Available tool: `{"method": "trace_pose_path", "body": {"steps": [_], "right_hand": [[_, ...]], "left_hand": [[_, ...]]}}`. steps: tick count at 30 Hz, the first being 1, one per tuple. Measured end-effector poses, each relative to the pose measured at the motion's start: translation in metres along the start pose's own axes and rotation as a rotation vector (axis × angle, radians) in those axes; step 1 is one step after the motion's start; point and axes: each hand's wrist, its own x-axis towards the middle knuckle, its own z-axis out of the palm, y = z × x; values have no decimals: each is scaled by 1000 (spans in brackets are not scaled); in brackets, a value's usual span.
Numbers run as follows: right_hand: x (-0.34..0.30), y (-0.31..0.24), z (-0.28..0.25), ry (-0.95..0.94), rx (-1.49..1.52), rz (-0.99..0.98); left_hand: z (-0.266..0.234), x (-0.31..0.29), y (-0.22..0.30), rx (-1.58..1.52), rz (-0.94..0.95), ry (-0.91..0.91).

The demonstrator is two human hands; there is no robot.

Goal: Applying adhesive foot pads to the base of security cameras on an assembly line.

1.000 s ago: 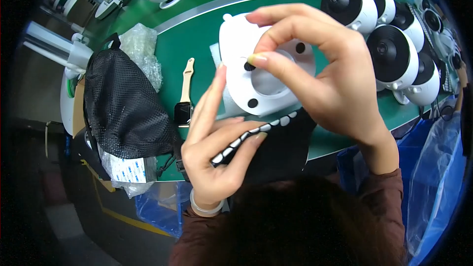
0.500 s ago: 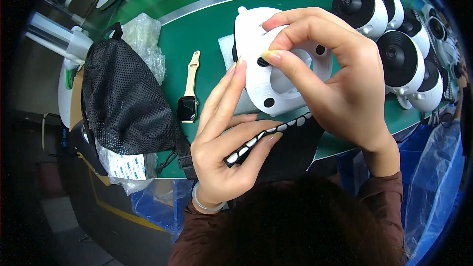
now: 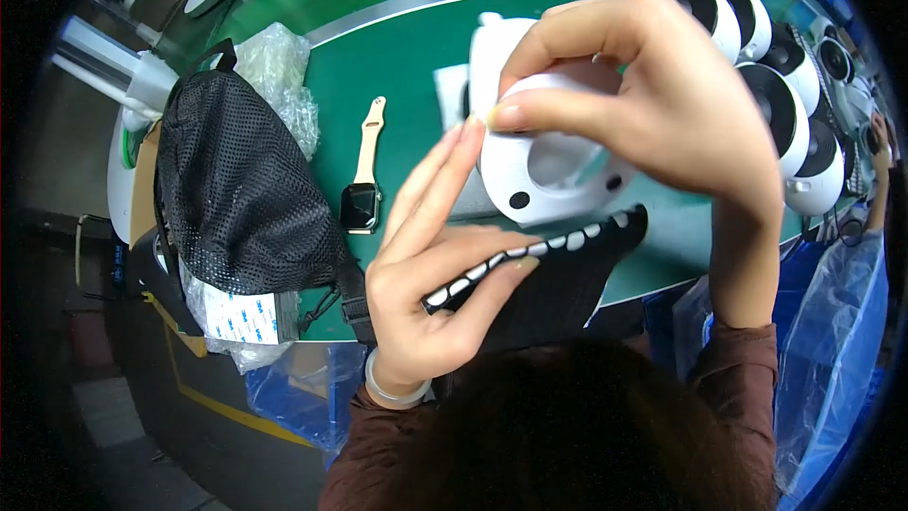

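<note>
My left hand (image 3: 426, 293) is closed, its thumb and fingers pinching a black strip (image 3: 567, 242) with a row of white oval spots along its edge. The outstretched fingertips of that hand touch the left side of a white device (image 3: 499, 49) with a ring-shaped base. Over this base my right hand (image 3: 653, 85) is closed in a pinch, thumb and forefinger together at the ring's upper left. Round black pads (image 3: 519, 201) show on the ring's lower part. My right hand hides the ring's upper right and whatever lies under the thumb tip.
White ball-shaped devices with black discs (image 3: 768, 99) crowd the right side. A gold watch (image 3: 359, 206) lies on the green table, beside a black mesh bag (image 3: 241, 189) and bubble wrap (image 3: 274, 71). Blue plastic (image 3: 832, 341) hangs at lower right. Another person's hand (image 3: 881, 137) shows far right.
My right hand has risen and shifted right, its pinch moving to the ring's upper left. A pad at the ring's lower right has come into view. The black strip's far end now shows.
</note>
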Motion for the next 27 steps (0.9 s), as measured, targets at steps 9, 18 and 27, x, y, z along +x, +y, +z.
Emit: {"method": "trace_pose_path", "body": {"steps": [9,18,27], "right_hand": [[92,-7,-28,-399,295,264],[242,22,34,58,-631,-443],[267,178,79,141,-578,-304]], "left_hand": [[-14,-48,-13,-266,-129,115],[-16,-53,-11,-294,-238,97],[-21,-50,-17,-284,-174,-16]]}}
